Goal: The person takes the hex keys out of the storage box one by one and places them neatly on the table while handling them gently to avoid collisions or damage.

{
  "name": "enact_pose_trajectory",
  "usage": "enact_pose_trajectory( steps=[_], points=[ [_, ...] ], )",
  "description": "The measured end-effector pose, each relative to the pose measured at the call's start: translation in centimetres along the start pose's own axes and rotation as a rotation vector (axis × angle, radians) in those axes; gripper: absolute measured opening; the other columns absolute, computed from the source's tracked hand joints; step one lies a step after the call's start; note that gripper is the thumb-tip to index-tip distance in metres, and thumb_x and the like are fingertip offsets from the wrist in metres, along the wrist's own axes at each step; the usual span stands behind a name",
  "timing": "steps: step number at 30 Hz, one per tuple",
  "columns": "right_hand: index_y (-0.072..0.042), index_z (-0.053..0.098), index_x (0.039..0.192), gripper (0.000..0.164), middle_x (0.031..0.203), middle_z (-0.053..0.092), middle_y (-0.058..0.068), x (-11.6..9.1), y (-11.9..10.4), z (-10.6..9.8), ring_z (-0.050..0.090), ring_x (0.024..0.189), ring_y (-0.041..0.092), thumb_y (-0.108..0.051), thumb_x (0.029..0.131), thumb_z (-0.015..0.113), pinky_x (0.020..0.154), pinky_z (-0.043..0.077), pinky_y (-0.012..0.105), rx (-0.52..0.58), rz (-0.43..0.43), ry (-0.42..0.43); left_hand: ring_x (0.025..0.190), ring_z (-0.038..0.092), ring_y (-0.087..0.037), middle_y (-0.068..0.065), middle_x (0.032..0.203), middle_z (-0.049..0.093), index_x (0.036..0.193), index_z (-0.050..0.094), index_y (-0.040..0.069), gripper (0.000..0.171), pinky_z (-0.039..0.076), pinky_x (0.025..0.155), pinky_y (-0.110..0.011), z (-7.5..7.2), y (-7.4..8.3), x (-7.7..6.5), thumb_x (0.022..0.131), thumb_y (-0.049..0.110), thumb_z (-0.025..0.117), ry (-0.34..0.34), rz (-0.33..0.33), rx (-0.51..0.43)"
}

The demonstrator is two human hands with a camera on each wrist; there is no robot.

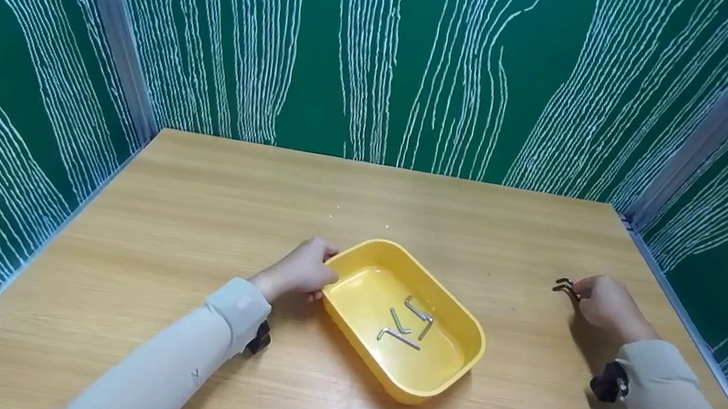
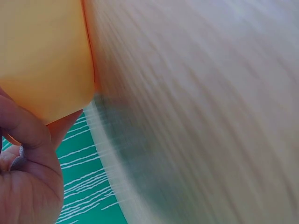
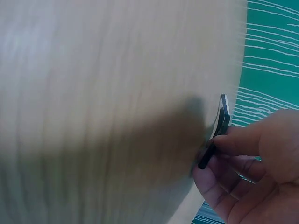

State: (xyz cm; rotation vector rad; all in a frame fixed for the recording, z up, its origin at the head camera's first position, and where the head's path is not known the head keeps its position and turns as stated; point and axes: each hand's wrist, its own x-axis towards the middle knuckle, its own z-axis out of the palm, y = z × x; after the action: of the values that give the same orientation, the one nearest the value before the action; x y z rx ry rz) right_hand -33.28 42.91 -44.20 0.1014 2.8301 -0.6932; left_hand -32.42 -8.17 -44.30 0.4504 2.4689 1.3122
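Evidently, in the head view, you're handling the dark hex keys, pinched in your right hand over the counter, right of the tray; the next move likely calls for a firm pinch. The tray holds silver hex keys; your left hand grips its corner.

Left wrist view: fingers curl against the tray.

Right wrist view: fingers close narrowly on the dark hex keys.
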Motion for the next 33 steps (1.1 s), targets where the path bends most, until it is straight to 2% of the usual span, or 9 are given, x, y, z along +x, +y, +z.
enact_pose_trajectory(
  steps=[3,7,10,17,33],
  points=[
    [0.013,0.056,0.125,0.039,0.125,0.053,0.038,0.09,0.17,0.07,0.049,0.116,0.050,0.009,0.086,0.048,0.104,0.036,0.066,-0.011,-0.016,0.013,0.039,0.051,-0.011,-0.022,0.082,0.068,0.116,0.063,0.000,0.039,0.047,0.036,-0.023,0.01,-0.05,0.03,0.079,-0.001,0.049,0.001,0.012,0.000],
    [0.014,0.062,0.114,0.032,0.112,0.061,0.035,0.20,0.55,0.35,0.056,0.105,0.048,0.008,0.084,0.049,0.096,0.046,0.063,-0.062,-0.126,0.090,0.038,0.051,-0.011,-0.024,0.082,0.068,0.114,0.063,-0.001,0.036,0.046,0.035,-0.022,0.00,-0.13,-0.06,0.080,-0.002,0.050,0.003,0.034,-0.005],
    [0.015,0.063,0.110,0.031,0.107,0.063,0.034,0.25,0.71,0.42,0.057,0.101,0.047,0.008,0.083,0.049,0.092,0.047,0.061,-0.092,-0.174,0.115,0.037,0.050,-0.011,-0.025,0.081,0.068,0.113,0.063,-0.002,0.035,0.045,0.034,-0.021,0.01,-0.08,-0.13,0.081,-0.003,0.050,0.006,0.043,-0.008],
    [0.012,0.058,0.122,0.037,0.118,0.056,0.037,0.30,0.54,0.38,0.051,0.111,0.049,0.009,0.087,0.046,0.102,0.038,0.066,-0.051,-0.074,0.043,0.039,0.051,-0.012,-0.023,0.083,0.067,0.112,0.063,0.001,0.035,0.046,0.035,-0.022,0.05,-0.01,-0.11,0.080,-0.002,0.050,0.011,0.010,-0.013],
    [0.008,0.061,0.121,0.039,0.118,0.057,0.036,0.69,0.64,0.37,0.053,0.108,0.047,0.010,0.085,0.044,0.099,0.040,0.067,-0.099,-0.095,0.068,0.041,0.052,-0.012,-0.026,0.088,0.068,0.115,0.063,0.002,0.037,0.047,0.036,-0.023,0.08,0.14,-0.07,0.081,-0.003,0.050,0.011,-0.019,-0.009]
  ],
)
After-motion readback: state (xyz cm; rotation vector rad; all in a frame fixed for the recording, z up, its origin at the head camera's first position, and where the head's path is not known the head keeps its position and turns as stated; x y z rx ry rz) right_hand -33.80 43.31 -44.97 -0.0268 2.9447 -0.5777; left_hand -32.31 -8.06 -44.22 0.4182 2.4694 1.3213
